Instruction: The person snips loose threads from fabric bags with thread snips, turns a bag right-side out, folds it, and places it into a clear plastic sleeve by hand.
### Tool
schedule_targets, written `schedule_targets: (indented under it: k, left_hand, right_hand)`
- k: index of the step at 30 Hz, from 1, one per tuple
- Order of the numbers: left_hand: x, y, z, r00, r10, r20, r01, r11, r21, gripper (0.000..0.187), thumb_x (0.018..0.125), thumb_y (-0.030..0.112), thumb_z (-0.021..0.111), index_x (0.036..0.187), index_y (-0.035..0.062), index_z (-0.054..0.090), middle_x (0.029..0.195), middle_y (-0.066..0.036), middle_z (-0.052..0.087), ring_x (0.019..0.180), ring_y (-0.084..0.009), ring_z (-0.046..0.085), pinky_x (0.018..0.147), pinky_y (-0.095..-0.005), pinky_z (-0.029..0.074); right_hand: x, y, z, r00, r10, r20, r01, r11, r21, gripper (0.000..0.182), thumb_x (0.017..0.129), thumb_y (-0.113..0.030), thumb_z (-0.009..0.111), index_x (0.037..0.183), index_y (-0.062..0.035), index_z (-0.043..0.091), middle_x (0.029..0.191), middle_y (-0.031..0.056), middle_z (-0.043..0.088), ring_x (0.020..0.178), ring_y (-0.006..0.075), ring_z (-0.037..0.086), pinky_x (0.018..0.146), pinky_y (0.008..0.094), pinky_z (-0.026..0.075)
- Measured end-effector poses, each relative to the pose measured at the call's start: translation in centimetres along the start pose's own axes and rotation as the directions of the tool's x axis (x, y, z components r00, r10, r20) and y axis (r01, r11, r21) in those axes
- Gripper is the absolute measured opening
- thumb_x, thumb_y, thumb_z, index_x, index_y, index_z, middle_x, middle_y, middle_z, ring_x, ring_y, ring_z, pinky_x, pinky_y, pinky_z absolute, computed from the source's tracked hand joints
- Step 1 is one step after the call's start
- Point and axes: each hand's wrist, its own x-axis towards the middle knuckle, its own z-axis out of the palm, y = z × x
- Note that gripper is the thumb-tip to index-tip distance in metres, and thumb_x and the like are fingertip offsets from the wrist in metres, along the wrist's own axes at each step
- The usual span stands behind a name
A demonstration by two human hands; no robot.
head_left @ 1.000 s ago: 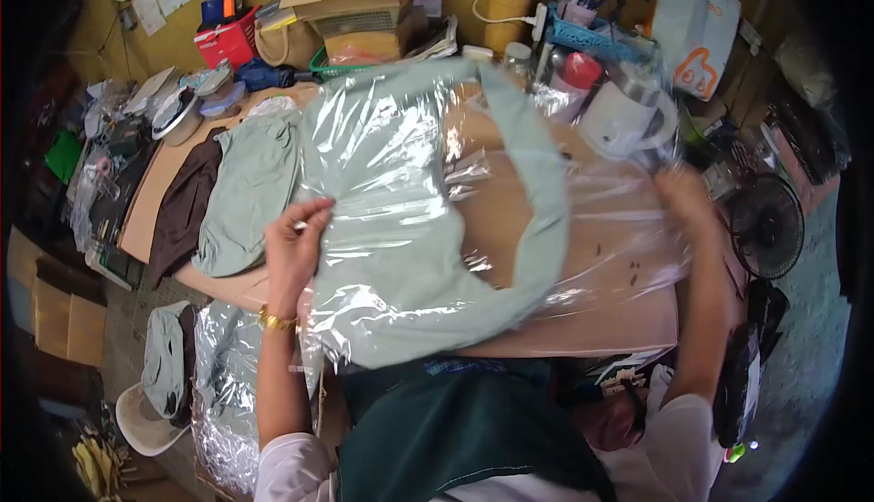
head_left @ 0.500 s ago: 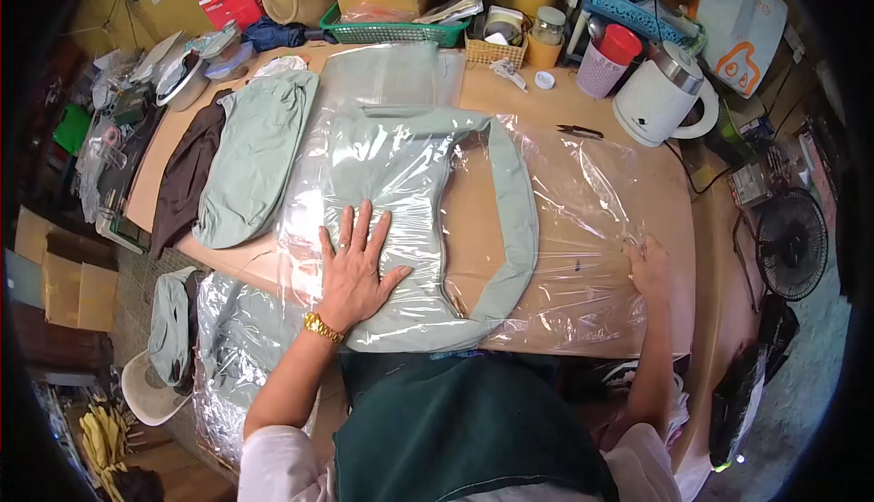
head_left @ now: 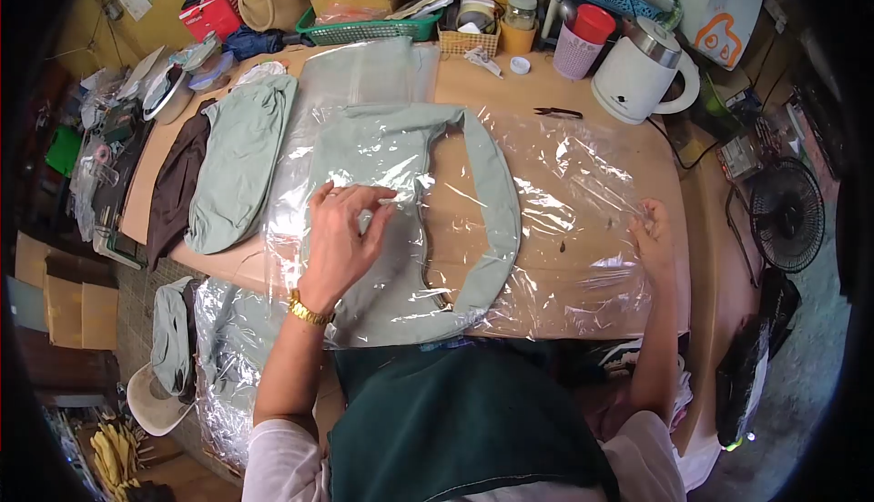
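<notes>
A pale green cloth bag (head_left: 373, 152) with a long strap loop (head_left: 492, 183) lies flat inside a clear plastic sleeve (head_left: 574, 174) on the table. Over the bag's body is my left hand (head_left: 341, 229), wrist banded in gold, its fingers bent and apart with nothing between them. At the sleeve's right end, my right hand (head_left: 651, 229) pinches the plastic edge. More clear plastic sleeves (head_left: 364, 70) lie beneath and behind the bag.
Left of the sleeve are a folded green cloth (head_left: 241, 165) and a dark brown cloth (head_left: 182, 183). Black snips (head_left: 557, 112), a white kettle (head_left: 642, 74) and a pink cup (head_left: 579, 42) stand or lie at the back right. A fan (head_left: 787, 215) is at the far right.
My left hand has lifted from lying flat on the bag, and its fingers have curled. My right hand still grips the plastic, slightly higher in view. The whole view has shifted a little.
</notes>
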Motion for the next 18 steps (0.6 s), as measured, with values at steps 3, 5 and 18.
schedule_targets:
  k: [3,5,18]
  left_hand:
    - [2.8,5.1,1.2,0.917,0.267,-0.296,-0.343,0.907,-0.243,0.045,0.081,0.016,0.07,0.124,0.0059,0.059,0.117,-0.017,0.063,0.108,-0.0348,0.058,0.103,-0.0447,0.037]
    - [4.5,8.9,2.0,0.844,0.37,-0.387,-0.474,0.854,-0.216,0.056,0.077,0.019,0.074,0.129,0.008,0.054,0.111,-0.013,0.064,0.106,-0.0325,0.059,0.106,-0.0476,0.033]
    - [9.3,1.3,-16.3,0.797,0.601,-0.067,-0.392,0.429,-0.814,0.021,0.068,0.013,0.078,0.078,0.0061,0.06,0.093,-0.007,0.066,0.106,-0.0249,0.055,0.101,-0.0419,0.038]
  right_hand:
    - [-0.2,-5.2,3.4,0.992,-0.098,0.076,0.093,0.993,0.067,0.019,0.091,-0.006,0.061,0.109,-0.0019,0.055,0.073,-0.0042,0.055,0.066,0.0042,0.053,0.057,0.0205,0.042]
    - [-1.5,-12.0,6.1,0.961,-0.053,0.273,0.038,0.997,0.062,0.012,0.091,-0.009,0.064,0.099,-0.0011,0.061,0.075,-0.0042,0.057,0.068,0.0042,0.053,0.058,0.0204,0.043]
    - [2.8,-16.4,-2.2,0.762,-0.197,0.617,0.392,0.898,-0.197,0.01,0.076,-0.004,0.074,0.08,-0.0005,0.065,0.086,0.005,0.06,0.076,0.0084,0.057,0.067,0.0223,0.044]
